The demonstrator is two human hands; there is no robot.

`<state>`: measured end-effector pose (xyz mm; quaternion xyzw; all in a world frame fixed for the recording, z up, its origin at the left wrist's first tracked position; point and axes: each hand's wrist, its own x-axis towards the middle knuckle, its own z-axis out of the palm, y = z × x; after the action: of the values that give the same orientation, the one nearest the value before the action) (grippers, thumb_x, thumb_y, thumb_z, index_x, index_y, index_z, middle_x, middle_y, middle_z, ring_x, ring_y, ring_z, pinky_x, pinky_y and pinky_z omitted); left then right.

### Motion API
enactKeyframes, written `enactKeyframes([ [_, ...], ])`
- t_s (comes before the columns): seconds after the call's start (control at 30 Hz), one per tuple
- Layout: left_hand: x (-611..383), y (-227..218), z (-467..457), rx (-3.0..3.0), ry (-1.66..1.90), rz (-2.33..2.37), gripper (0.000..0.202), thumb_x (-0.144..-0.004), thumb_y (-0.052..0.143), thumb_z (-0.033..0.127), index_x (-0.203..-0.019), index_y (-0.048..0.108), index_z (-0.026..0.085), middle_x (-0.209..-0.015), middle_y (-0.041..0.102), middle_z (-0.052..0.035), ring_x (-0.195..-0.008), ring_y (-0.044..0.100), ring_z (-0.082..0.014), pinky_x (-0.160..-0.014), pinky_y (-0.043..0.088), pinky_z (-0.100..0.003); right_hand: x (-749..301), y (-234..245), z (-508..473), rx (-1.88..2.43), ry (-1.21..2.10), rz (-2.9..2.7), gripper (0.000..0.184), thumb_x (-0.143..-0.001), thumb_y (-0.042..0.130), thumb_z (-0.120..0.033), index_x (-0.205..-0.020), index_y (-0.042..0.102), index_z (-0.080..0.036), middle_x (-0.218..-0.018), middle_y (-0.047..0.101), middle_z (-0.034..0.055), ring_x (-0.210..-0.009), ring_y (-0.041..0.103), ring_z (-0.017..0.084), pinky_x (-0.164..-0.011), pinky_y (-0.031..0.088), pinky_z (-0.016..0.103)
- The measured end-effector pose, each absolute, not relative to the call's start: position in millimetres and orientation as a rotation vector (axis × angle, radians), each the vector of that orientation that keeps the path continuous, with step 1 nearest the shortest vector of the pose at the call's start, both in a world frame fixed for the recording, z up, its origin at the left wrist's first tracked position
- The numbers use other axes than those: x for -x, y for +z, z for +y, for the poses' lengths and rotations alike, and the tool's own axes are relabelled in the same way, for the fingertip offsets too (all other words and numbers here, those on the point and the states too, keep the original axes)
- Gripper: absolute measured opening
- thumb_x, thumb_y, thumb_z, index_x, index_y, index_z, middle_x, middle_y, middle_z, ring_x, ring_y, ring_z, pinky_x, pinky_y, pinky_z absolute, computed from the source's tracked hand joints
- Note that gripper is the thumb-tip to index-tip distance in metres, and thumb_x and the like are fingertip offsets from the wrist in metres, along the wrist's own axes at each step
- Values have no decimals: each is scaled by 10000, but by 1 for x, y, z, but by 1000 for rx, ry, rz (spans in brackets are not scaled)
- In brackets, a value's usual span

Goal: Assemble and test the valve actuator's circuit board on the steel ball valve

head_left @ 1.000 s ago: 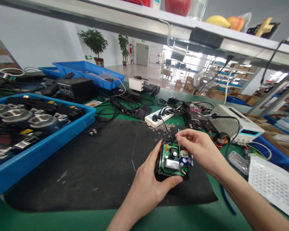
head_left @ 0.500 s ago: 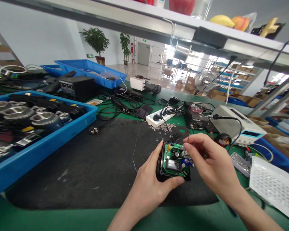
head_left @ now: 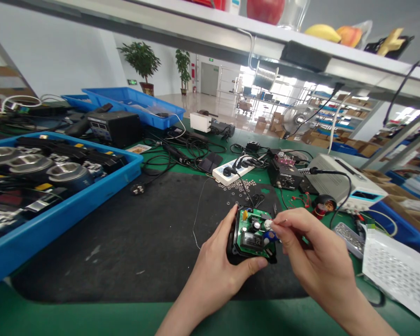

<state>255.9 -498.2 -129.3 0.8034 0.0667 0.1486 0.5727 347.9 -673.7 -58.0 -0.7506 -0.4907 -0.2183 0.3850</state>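
My left hand [head_left: 219,263] is wrapped round a black housing with a green circuit board [head_left: 247,228] set in it. Fingers grip its left side and the thumb lies along the near edge. The board faces up, slightly tilted, and carries a black block, a round capacitor, a yellow part and blue parts. At the board's right side, my right hand [head_left: 308,247] is closed in a pinch, thumb against forefinger, by a whitish part [head_left: 268,225]. What sits between those fingertips is too small to make out, though a thin dark tip shows above them.
On the left stands a blue crate [head_left: 126,172] of dark metal-topped units. Small rings [head_left: 236,186] lie scattered by a white power strip [head_left: 231,170]. A soldering iron [head_left: 311,171] rests before a grey bench instrument [head_left: 346,182]. At right are a screw tray [head_left: 348,238] and a white perforated sheet [head_left: 399,275].
My right hand has moved slightly down and right, its fingertips now lower by the whitish part. My left hand and the housing have stayed put.
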Motion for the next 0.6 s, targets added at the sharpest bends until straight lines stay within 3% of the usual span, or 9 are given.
enactKeyframes([
  [0.2, -256, -127, -498, -1858, 331, 156, 1017, -817, 868, 475, -1611, 235, 418, -1585, 472, 36, -1455, 470, -259, -1223, 399, -410, -340, -59, -685, 1958, -636, -1353, 251, -980, 584, -41, -1119, 677, -228, -1056, 756, 20, -824, 748, 108, -627, 532, 189],
  [0.4, -255, -126, -498, -1872, 322, 171, 1015, -816, 859, 502, -1612, 235, 415, -1599, 452, 41, -1467, 456, -256, -1235, 385, -410, -328, -51, -693, 2021, -807, -1462, 311, -942, 524, -11, -1073, 705, -227, -1016, 813, 16, -787, 782, 116, -666, 569, 189],
  [0.6, -256, -128, -498, -1878, 330, 167, 1020, -815, 856, 518, -1614, 231, 413, -1600, 454, 38, -1467, 458, -259, -1233, 392, -413, -328, -55, -695, 2059, -823, -1421, 340, -958, 515, -13, -1138, 705, -230, -1069, 815, 27, -849, 791, 112, -711, 574, 183],
])
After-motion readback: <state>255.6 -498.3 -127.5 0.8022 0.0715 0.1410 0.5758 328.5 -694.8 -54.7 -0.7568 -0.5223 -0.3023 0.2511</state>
